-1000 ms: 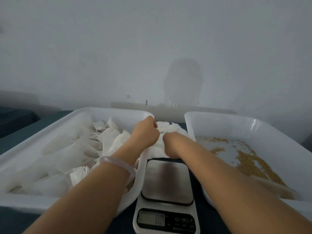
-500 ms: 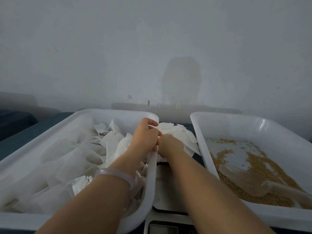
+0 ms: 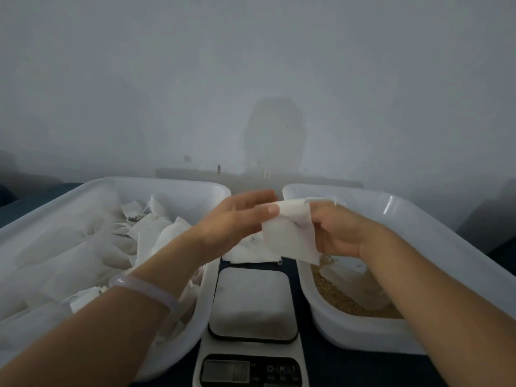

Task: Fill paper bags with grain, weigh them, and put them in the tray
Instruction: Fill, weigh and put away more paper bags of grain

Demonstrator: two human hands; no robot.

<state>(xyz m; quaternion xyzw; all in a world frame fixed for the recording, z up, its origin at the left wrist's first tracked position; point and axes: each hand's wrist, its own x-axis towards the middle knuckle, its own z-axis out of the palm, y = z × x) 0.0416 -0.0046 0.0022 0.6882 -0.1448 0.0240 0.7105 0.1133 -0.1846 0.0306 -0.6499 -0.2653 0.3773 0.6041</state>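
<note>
Left hand (image 3: 234,222) and right hand (image 3: 344,233) pinch a flat paper bag (image 3: 290,237) over the bare scale (image 3: 251,301) (unfilled yet, I'd say); the left tray (image 3: 167,183) holds many bags (image 3: 156,233) already.

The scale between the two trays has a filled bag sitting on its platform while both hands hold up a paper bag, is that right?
No: the head view shows the scale platform bare. The rest holds: it stands between the left tray and right tray, and the left hand and right hand hold up a paper bag.
</note>
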